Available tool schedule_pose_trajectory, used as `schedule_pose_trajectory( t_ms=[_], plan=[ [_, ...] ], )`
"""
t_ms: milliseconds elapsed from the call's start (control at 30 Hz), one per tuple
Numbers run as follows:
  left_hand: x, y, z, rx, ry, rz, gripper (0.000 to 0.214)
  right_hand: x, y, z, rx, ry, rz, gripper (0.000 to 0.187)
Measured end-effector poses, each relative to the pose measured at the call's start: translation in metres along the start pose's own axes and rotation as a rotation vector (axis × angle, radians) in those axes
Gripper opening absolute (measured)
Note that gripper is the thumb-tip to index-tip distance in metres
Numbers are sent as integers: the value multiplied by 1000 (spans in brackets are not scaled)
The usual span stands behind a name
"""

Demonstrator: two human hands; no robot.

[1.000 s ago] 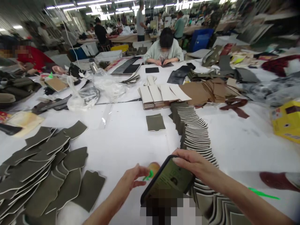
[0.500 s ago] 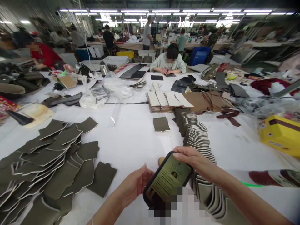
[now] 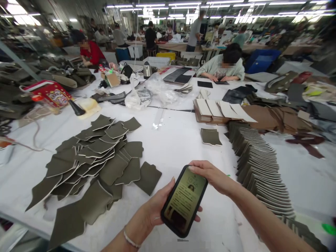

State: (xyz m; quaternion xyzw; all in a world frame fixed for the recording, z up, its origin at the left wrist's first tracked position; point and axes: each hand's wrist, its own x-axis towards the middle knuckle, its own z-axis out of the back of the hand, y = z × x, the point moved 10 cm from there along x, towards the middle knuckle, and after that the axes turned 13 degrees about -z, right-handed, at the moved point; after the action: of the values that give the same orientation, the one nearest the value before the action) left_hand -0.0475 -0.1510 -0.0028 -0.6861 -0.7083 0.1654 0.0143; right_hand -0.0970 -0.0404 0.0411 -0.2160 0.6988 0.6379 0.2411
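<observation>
A smartphone [image 3: 185, 199] in a dark case is tilted over the white table, its lit screen showing a clock and lines of text. My left hand [image 3: 156, 206] wraps around it from below, with fingertips showing past the right edge. At the top end, my right hand [image 3: 214, 176] grips the phone's corner between thumb and fingers. Left of the hands lies a loose pile of olive-green leather pieces [image 3: 114, 169] with pale edges. A long row of similar pieces [image 3: 262, 171] leans along the right, partly behind my right forearm. Beyond the phone sits a small stack [image 3: 210, 136] of them.
White-topped stacks [image 3: 219, 110] and brown pieces [image 3: 273, 117] lie farther back. Plastic bags [image 3: 162, 89], a kettle [image 3: 147, 70] and a red box [image 3: 49, 92] stand among clutter. Across the table [image 3: 178, 140] a person [image 3: 223, 66] bends over work.
My left hand has gone from beside the phone to wrapped around it. The phone is more upright in view, and the right hand stays at its top. The view has swung left.
</observation>
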Motion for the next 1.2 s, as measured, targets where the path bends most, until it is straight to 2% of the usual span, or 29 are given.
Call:
schedule_pose_trajectory(
  t_ms=[133,233,333,433,567,700,867,1200],
  plan=[
    [-22,-20,32,5,-33,-99,85,27,0,-29,19,-75,62,36],
    [-35,-33,62,9,-72,-185,84,45,-12,-50,51,-130,98,36],
    [-44,-35,94,15,-90,-221,84,66,-33,-64,86,-179,119,35],
    [-47,-33,124,18,-87,-257,85,87,-62,-69,144,-241,127,37],
    [-45,-32,154,21,-85,-327,82,107,-102,-77,281,-262,127,45],
    [-42,-32,166,16,-55,-370,81,109,-130,-93,403,-233,193,41],
    [-41,-30,174,37,-58,-430,79,103,-152,-106,488,-240,278,35],
    [-44,-19,171,70,-16,-468,73,90,-167,-114,520,-275,357,37]
  ],
)
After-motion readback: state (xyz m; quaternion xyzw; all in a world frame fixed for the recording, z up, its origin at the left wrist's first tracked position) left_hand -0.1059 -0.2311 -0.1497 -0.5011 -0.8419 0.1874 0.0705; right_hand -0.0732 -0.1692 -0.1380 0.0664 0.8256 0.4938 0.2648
